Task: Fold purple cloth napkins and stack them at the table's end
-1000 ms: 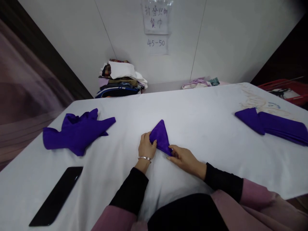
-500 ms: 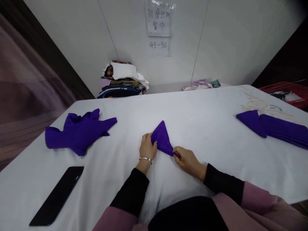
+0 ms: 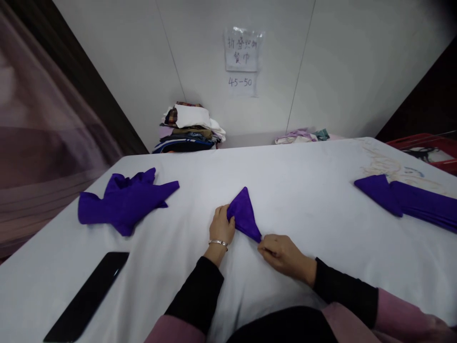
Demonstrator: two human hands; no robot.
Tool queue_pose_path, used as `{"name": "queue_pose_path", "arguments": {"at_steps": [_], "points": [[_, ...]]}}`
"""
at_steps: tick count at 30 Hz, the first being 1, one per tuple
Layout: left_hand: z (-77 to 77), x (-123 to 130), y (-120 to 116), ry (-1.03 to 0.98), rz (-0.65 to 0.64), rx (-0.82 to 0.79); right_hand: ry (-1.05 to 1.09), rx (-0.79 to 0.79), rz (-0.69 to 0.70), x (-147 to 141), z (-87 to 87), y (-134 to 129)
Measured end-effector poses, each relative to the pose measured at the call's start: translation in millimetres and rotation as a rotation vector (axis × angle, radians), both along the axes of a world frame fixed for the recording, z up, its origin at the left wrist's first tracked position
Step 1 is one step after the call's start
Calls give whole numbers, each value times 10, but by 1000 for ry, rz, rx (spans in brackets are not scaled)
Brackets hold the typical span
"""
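Observation:
A small folded purple cloth point(image 3: 243, 213) lies on the white-covered table, its pointed tip facing the far edge. My left hand point(image 3: 221, 226), with a silver bracelet at the wrist, grips the cloth's left corner, thumb on top. At the cloth's lower right corner my right hand point(image 3: 276, 250) is closed in a pinch on the narrow end. Its fingertips hide the very end of that corner.
A crumpled purple cloth point(image 3: 126, 202) lies at the left, a black phone-like slab point(image 3: 89, 295) nearer me. Folded purple cloths point(image 3: 424, 202) rest at the right. Beyond the table's far edge are a clothes stack point(image 3: 191, 128) and a red basket point(image 3: 446, 164).
The camera view has shifted a little. My right hand has moved slightly toward me, and the cloth's right corner looks drawn out longer and lower. My left hand keeps its hold.

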State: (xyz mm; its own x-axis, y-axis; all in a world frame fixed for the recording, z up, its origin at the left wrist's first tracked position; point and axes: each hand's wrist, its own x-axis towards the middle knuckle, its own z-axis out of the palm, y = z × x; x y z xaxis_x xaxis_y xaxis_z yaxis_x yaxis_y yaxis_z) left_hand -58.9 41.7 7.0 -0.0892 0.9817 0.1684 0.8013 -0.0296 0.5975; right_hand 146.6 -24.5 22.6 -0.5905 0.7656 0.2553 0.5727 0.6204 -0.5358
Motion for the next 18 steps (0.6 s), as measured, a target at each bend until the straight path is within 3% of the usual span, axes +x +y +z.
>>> {"name": "queue_pose_path", "arguments": {"at_steps": [4, 6, 11, 14, 18], "points": [[-14, -11, 5, -6, -6, 7, 188, 47, -33, -54, 222, 143], [-25, -19, 8, -11, -9, 15, 176, 82, -23, -145, 258, 247], [-61, -47, 26, -37, 4, 32, -173, -1, 53, -404, 1, 363], [-67, -60, 44, -66, 33, 5, -260, -57, 48, -437, -179, 328], [-36, -66, 60, -101, 56, -63, -256, -109, 51, -374, -154, 288]]}}
